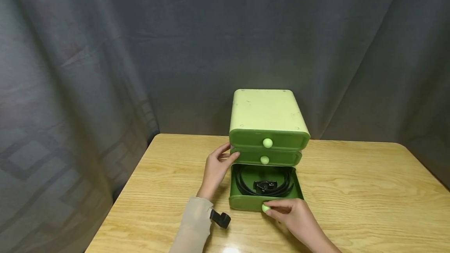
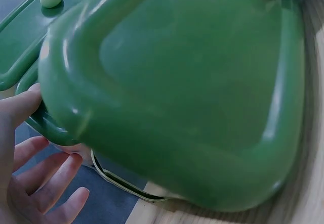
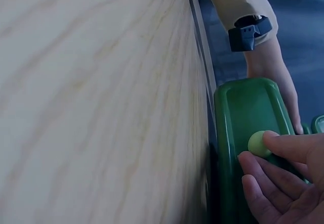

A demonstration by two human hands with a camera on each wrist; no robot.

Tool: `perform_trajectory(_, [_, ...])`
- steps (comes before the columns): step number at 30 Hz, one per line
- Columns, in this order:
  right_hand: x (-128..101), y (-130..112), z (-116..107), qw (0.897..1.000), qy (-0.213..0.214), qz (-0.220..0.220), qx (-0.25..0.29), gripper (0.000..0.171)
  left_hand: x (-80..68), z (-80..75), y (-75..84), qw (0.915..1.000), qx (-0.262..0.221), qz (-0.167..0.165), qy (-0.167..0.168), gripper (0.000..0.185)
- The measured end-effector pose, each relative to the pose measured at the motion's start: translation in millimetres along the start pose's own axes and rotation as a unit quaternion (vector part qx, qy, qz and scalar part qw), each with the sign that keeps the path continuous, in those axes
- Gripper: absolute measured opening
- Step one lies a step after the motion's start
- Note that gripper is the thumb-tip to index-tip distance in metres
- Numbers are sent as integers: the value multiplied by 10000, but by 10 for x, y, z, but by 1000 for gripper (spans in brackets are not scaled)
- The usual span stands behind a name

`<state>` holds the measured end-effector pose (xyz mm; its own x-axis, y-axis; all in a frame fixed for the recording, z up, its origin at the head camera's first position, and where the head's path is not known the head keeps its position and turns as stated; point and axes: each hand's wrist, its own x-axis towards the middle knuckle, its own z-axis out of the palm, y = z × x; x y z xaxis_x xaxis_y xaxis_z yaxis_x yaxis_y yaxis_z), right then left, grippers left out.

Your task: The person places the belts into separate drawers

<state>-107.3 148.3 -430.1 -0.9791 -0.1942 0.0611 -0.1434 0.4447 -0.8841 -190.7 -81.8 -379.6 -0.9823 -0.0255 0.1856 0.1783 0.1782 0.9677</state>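
A green three-drawer cabinet [image 1: 267, 116] stands on the wooden table [image 1: 351, 194]. Its bottom drawer [image 1: 242, 202] is pulled out, with a coiled black cable [image 1: 263, 184] inside. My right hand [image 1: 291, 216] pinches the drawer's pale round knob [image 1: 265, 207], the same knob [image 3: 259, 143] showing in the right wrist view between thumb and fingers. My left hand [image 1: 216, 167] rests against the cabinet's left side at the middle drawer, thumb on the front corner. The left wrist view shows the drawer's green side [image 2: 177, 87] close up, with my left hand [image 2: 30, 148] beside it.
A grey curtain [image 1: 105, 50] hangs behind and to the left. The table's left edge [image 1: 119, 202] lies near my left arm, which wears a black wrist strap [image 1: 220, 218]. The upper two drawers are closed, each with a pale knob [image 1: 267, 142].
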Motion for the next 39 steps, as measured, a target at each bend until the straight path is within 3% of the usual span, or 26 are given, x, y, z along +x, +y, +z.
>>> perform_trajectory(13, [136,11,-12,10000,19,-6,6,14,-2,5,8,10000,-39,15,-8,48])
perform_trajectory(27, [255,-13,-31,9991,139,-297,-268,14,-5,-13,17,10000,-8,-17,20,48])
perform_trajectory(39, [368,26,-18,9993,220,-233,-182,14,-2,-12,-11,10000,-32,15,-5,48])
